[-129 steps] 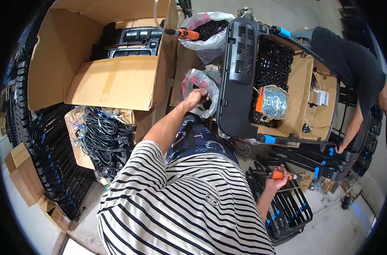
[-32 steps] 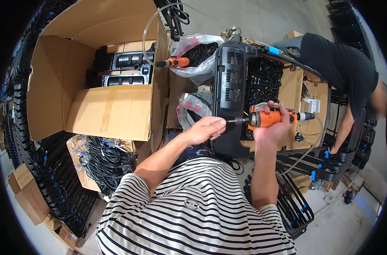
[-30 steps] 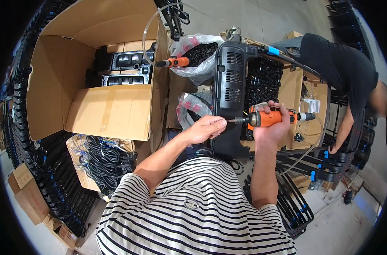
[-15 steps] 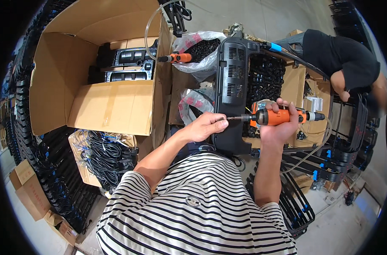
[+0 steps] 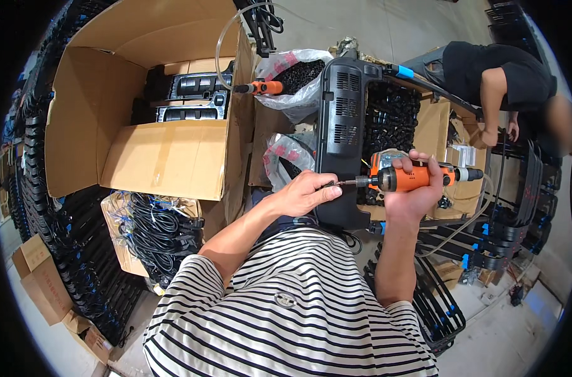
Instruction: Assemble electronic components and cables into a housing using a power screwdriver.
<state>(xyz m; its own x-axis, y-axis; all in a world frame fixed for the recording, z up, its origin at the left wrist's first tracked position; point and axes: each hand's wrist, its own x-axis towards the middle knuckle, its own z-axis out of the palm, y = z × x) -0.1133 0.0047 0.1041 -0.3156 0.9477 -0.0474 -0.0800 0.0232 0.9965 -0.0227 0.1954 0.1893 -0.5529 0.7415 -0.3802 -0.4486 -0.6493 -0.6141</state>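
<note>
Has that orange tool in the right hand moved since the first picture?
Yes, up the picture: the orange tool was below the black vented frame; now it overlaps that frame's opening.

Orange pneumatic screwdriver (image 5: 412, 180) with a black collar, gripped level in the right hand (image 5: 404, 204), its slim metal bit pointing left. At the bit's tip, a small dark piece (image 5: 330, 185) is pinched, mostly hidden, in the left hand (image 5: 298, 193).
</note>
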